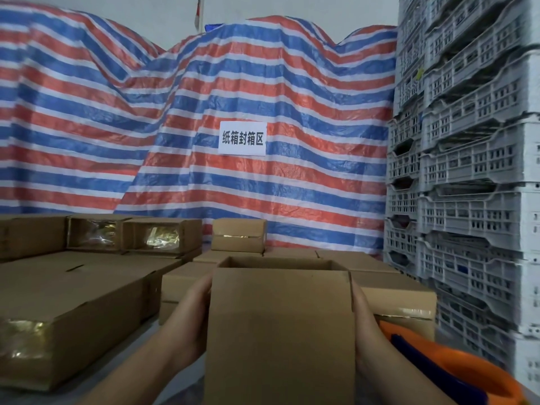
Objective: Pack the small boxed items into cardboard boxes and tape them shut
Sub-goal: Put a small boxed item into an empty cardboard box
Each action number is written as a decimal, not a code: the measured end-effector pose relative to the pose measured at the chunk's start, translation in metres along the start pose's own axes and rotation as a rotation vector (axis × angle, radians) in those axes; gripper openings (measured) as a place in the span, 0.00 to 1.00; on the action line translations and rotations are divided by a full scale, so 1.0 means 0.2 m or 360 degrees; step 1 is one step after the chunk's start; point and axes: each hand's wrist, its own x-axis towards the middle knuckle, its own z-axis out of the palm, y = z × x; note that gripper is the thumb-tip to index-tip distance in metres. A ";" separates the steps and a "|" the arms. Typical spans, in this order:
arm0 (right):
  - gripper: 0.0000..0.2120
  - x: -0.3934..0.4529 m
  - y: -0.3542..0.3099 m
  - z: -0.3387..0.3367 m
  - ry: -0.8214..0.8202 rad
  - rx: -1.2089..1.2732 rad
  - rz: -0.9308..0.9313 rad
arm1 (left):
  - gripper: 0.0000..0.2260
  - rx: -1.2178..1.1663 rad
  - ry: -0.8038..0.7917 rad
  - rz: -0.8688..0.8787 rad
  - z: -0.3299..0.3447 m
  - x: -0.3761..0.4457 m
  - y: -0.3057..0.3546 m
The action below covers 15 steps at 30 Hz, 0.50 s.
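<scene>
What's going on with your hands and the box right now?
Left hand and right hand grip the sides of the open box. Can't see inside it. Orange tape holder beside right arm; nothing blocking.

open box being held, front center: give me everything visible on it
The open cardboard box is plain brown corrugated board, unprinted, with no tape showing. It stands upright, top open, inside dim; no contents visible. Its near face fills the lower middle of the view, bottom cropped. The left hand and right hand hold its two sides. Taped cartons sit behind it.
</scene>
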 end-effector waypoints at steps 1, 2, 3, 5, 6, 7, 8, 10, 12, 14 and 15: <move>0.30 -0.01 -0.01 0.00 -0.0031 0.0055 -0.0005 | 0.16 -0.0030 -0.0046 -0.0012 0.00 0.00 0.00; 0.30 -0.01 -0.02 0.00 -0.0047 0.0061 0.0029 | 0.16 -0.0036 -0.0081 -0.0008 -0.01 0.01 -0.01; 0.30 0.00 -0.02 0.00 -0.0067 0.0032 0.0041 | 0.16 -0.0031 -0.0081 -0.0021 -0.02 0.02 -0.01; 0.30 0.00 -0.01 0.00 -0.0060 0.0025 0.0041 | 0.15 -0.0038 -0.0063 -0.0027 -0.02 0.03 -0.02; 0.30 0.01 -0.01 0.00 -0.0037 -0.0007 0.0062 | 0.15 -0.0022 -0.0038 -0.0036 -0.02 0.03 -0.02; 0.29 0.00 -0.02 0.01 -0.0028 -0.0018 0.0063 | 0.15 -0.0021 -0.0038 -0.0030 -0.02 0.03 -0.02; 0.30 -0.01 -0.02 0.01 -0.0016 -0.0022 0.0055 | 0.14 -0.0023 -0.0040 -0.0025 -0.02 0.03 -0.02; 0.30 -0.01 -0.02 0.01 0.0008 -0.0008 0.0070 | 0.15 -0.0021 -0.0032 -0.0016 -0.02 0.03 -0.02; 0.29 -0.03 -0.03 0.02 -0.0010 -0.0032 0.0062 | 0.15 -0.0013 -0.0026 -0.0006 -0.02 0.03 -0.03; 0.27 -0.01 -0.02 0.01 -0.0027 -0.0019 0.0003 | 0.15 0.0004 -0.0028 0.0001 -0.02 0.03 -0.03; 0.28 -0.01 -0.02 0.01 -0.0025 -0.0014 -0.0007 | 0.15 -0.0004 -0.0031 0.0002 -0.01 0.03 -0.03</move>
